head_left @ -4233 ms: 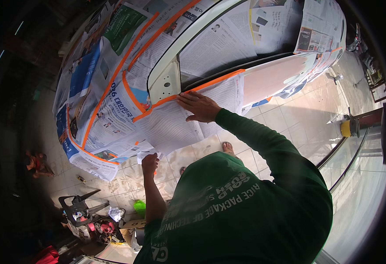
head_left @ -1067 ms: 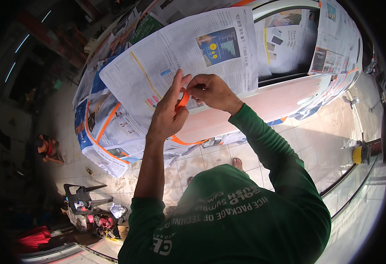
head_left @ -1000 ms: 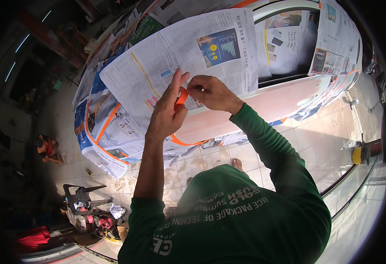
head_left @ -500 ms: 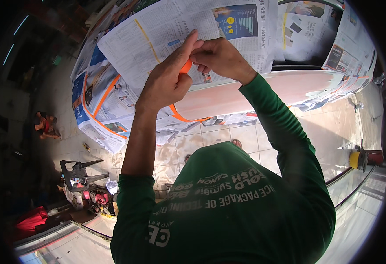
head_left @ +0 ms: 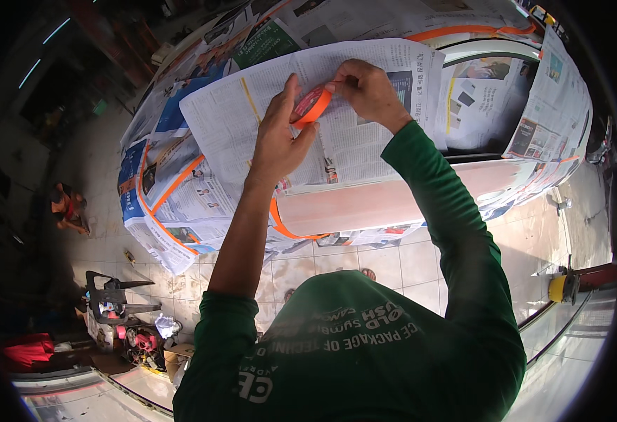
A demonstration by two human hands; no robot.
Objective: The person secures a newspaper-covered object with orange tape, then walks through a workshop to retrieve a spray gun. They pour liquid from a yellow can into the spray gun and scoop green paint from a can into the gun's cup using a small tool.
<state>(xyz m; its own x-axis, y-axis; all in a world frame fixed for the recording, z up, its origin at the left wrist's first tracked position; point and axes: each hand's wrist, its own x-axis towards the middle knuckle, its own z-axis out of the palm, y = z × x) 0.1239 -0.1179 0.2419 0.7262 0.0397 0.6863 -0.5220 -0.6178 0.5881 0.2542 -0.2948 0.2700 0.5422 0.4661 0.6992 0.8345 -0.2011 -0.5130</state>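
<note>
Head view: holds orange tape roll (head_left: 317, 110) at twelve o'clock between thumb and fingers of left hand (head_left: 280, 137); seems to pinch its edge, fingertips together, with right hand (head_left: 372, 93). Could snag newspaper sheet (head_left: 227, 109) behind through slack or slipping grip.

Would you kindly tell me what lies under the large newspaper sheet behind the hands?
Beyond its left edge, taped newspaper shows; along its lower edge, a pinkish panel. Whatever the sheet itself covers cannot be seen.
</note>
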